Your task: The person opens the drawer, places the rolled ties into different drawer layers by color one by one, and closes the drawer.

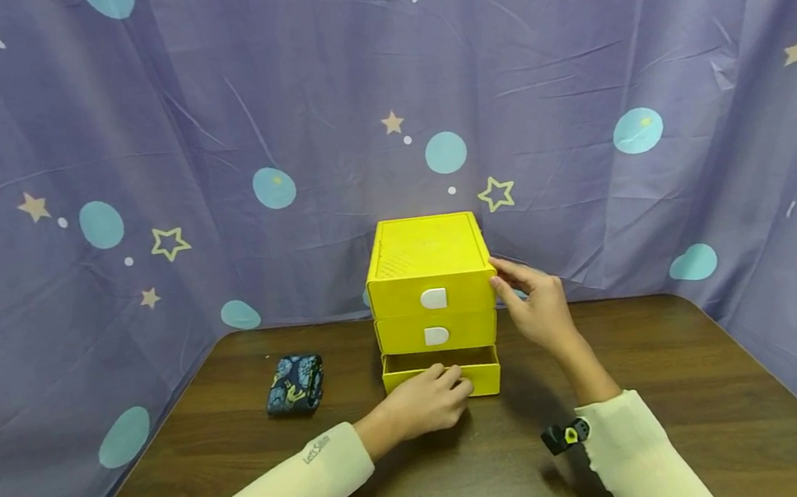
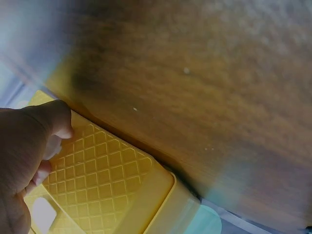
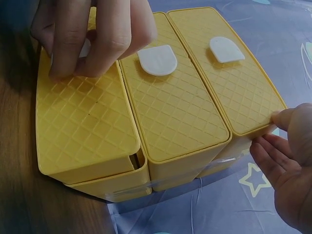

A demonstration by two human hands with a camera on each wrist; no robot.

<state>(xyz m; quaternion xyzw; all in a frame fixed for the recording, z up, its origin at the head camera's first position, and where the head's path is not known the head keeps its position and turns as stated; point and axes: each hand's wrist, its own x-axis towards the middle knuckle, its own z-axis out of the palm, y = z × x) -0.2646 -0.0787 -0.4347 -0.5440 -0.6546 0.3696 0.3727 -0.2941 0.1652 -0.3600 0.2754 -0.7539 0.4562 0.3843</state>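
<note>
A yellow three-drawer unit [image 1: 431, 246] stands at the back of the table. Its bottom drawer [image 1: 485, 379] is pulled partly out, while the upper two sit closed, each with a white tab handle [image 3: 158, 60]. My left hand [image 1: 428, 402] pinches the bottom drawer's white handle [image 2: 51, 147], which the fingers mostly cover. At the unit's top right, my right hand [image 1: 540, 310] grips the corner, thumb on the front edge and fingers along the side wall. The visible inside of the bottom drawer shows only yellow plastic.
To the left of the unit lies a dark blue patterned folded cloth bundle [image 1: 295, 385] on the brown wooden table [image 1: 643, 351]. A purple curtain [image 1: 324, 125] with stars and dots hangs right behind the table. A black strap device [image 1: 565, 436] is on the right wrist.
</note>
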